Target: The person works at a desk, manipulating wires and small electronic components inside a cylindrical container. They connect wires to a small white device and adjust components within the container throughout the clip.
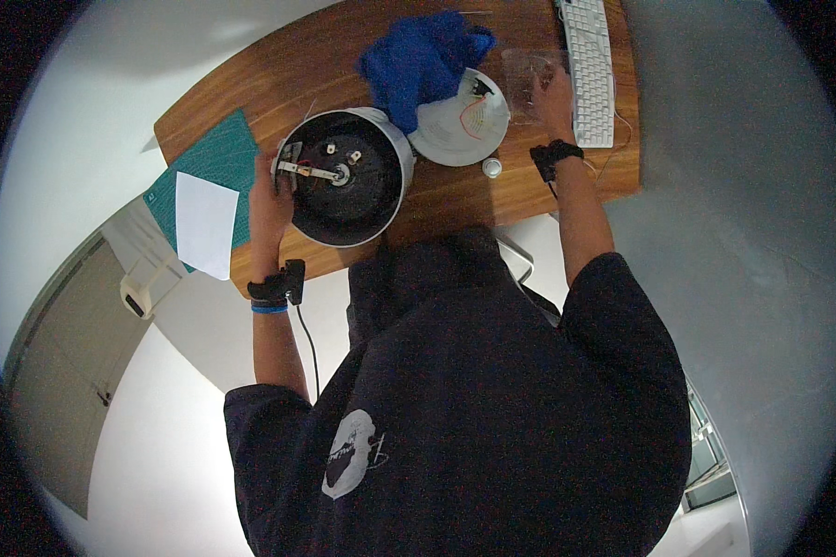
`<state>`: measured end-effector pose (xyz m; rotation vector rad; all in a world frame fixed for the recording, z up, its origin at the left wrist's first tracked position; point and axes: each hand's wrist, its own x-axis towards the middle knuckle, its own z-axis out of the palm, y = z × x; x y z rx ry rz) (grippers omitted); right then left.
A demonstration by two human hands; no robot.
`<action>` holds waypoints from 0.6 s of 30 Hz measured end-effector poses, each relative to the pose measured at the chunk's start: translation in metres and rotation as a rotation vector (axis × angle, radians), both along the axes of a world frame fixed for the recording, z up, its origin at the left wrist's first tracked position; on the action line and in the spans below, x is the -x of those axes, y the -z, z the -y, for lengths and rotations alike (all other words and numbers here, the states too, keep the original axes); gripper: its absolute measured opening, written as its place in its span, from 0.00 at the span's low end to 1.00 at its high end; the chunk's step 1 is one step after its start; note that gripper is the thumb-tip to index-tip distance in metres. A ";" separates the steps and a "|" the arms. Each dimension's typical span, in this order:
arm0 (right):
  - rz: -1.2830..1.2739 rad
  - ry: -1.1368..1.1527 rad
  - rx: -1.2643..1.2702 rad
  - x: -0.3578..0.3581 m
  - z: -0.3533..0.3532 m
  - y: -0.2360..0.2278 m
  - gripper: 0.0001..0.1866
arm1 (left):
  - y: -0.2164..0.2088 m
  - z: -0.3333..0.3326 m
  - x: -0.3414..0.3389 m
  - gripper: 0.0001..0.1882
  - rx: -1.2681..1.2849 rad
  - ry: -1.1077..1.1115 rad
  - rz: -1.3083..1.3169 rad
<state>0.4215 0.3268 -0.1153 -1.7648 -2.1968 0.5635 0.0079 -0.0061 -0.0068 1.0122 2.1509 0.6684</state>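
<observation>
A round white appliance housing [407, 176] lies with its dark hollow inside facing up, and a pale metal strip [311, 171] runs from its left rim to the middle. My left hand [267, 209] grips the left rim, fingers curled over it beside the strip's outer end. Over at the right, my right hand [554, 100] reaches into a clear plastic tray [520, 65]. Its fingers are drawn together, and whatever they pinch is too small to make out. Between the hands sits a round white cover [441, 139] with an orange wire on it.
A crumpled blue cloth [413, 60] lies behind the housing and the cover. A small white cap [491, 168] is by the cover. White keyboard [592, 74] at the right edge; green cutting mat [218, 148] and white paper [204, 227] at the left of the wooden table [251, 79].
</observation>
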 end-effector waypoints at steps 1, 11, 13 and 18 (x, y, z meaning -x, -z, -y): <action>0.005 -0.045 -0.041 -0.006 -0.004 0.007 0.16 | 0.007 0.002 0.001 0.20 -0.017 -0.026 0.017; -0.048 -0.103 -0.017 -0.045 -0.053 0.100 0.09 | 0.015 0.003 0.004 0.20 0.042 -0.042 0.031; -0.020 -0.124 -0.043 -0.060 -0.053 0.113 0.10 | 0.012 -0.005 -0.001 0.20 0.049 -0.030 0.012; -0.211 -0.133 0.110 -0.003 -0.033 0.026 0.12 | 0.021 0.020 0.008 0.19 0.010 -0.205 0.165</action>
